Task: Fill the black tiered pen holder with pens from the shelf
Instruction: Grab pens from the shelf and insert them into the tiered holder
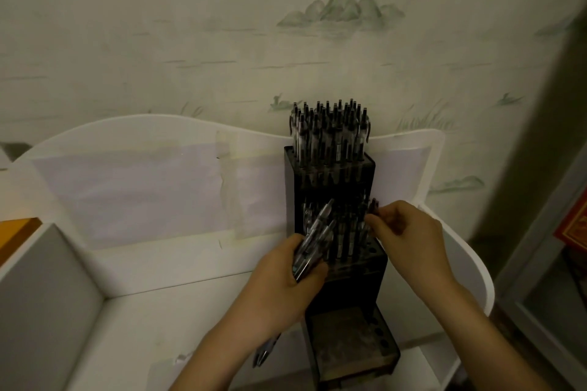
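Presently the black tiered pen holder (341,263) stands upright on the white shelf (190,311), its back against the shelf's rear panel near the right end; the top tier is packed with pens (330,133) standing vertical, the middle tier is partly filled with open holes on its right side, and the lowest tier at the front appears almost empty. The right hand (403,228) pinches a single pen (372,207) by its upper end, long axis near vertical, just above the middle tier's right side; the vacant holes lie directly below and slightly toward the person, so the coming move is judged a short straight descent. The left hand (286,279) grips a bundle of spare pens (314,241), tips angled up and right, touching the holder's left face, so the right hand is nearer the open holes. No brand, label or legible writing can be made out; markings on the pen barrels are too blurred to read
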Demonstrator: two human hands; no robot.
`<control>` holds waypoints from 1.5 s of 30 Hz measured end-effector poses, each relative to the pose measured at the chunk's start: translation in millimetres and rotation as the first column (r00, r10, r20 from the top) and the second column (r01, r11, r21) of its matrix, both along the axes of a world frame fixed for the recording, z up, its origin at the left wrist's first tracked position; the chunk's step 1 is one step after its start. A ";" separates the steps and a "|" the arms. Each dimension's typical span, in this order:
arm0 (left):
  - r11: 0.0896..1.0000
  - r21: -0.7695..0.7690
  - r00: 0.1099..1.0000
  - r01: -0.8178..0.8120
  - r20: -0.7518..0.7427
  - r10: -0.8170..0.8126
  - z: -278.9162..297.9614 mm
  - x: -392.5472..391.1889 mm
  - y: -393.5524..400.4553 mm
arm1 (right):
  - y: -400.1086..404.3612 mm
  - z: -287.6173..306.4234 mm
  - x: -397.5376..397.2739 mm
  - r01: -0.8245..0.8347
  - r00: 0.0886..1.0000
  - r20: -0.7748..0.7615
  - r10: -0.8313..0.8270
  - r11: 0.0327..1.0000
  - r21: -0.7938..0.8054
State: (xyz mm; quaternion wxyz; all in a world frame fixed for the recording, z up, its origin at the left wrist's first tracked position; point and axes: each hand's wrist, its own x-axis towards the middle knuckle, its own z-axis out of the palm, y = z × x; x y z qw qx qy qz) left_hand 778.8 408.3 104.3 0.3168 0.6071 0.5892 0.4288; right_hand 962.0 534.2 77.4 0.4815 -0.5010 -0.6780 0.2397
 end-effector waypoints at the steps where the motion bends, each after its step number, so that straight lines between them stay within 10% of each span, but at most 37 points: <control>1: 1.000 -0.001 1.000 0.005 0.002 -0.005 -0.1 0.1 0.2 | 0.9 1.3 0.4 0.012 1.000 0.021 -0.012 1.000 0.012; 20: 0.999 -0.026 0.997 0.022 0.070 -0.020 2.8 7.1 1.9 | -4.4 7.6 3.1 -0.085 0.970 0.229 0.081 0.996 0.005; 32: 0.994 -0.088 0.996 0.063 0.062 -0.058 0.5 11.5 6.2 | -29.9 16.4 6.0 -0.007 0.996 -0.086 0.017 0.992 0.124; 38: 0.988 -0.124 0.996 0.094 0.005 -0.094 -0.4 18.4 12.1 | -40.2 35.6 -1.8 -0.442 0.877 -0.318 0.360 0.864 -0.240; 45: 0.987 -0.120 0.994 0.105 -0.012 -0.107 1.5 22.5 17.0 | -32.7 40.3 0.9 -0.504 0.822 -0.439 0.361 0.822 -0.267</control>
